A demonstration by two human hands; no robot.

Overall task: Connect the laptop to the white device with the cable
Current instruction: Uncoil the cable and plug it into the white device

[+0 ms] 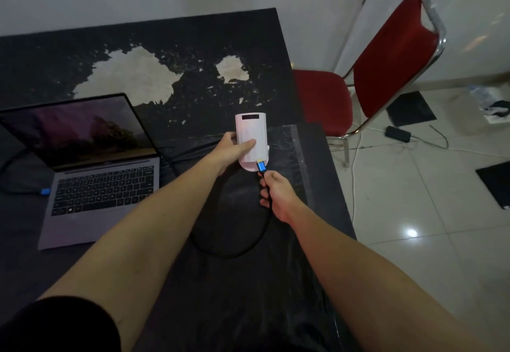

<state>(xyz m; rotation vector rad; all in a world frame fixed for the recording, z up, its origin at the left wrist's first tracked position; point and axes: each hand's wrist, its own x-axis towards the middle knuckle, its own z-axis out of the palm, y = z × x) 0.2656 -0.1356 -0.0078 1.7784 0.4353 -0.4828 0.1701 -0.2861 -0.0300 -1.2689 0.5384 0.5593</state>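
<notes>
I had my left hand [234, 147] wrapped around the white device [251, 142], fingers [247, 144] laid across its face and thumb on its far side, holding it tilted just above the dark tabletop [193, 48]. My right hand [276, 191] was closed on the black cable [242, 246], its fingers curled tight just behind the blue plug [261, 166]. The plug's gold tip sat at the lower edge of the device, right by my left fingers; I could not tell whether it was seated in a port or only touching the casing. From my right fingers the cable dropped toward me in a loop on the tabletop, then ran away to the left. The laptop [102, 186] stood open well to the left of my left fingers, screen lit, with a second blue plug [45, 191] at its left side. A red chair [386, 70] stood off to the right, beyond the tabletop.
</notes>
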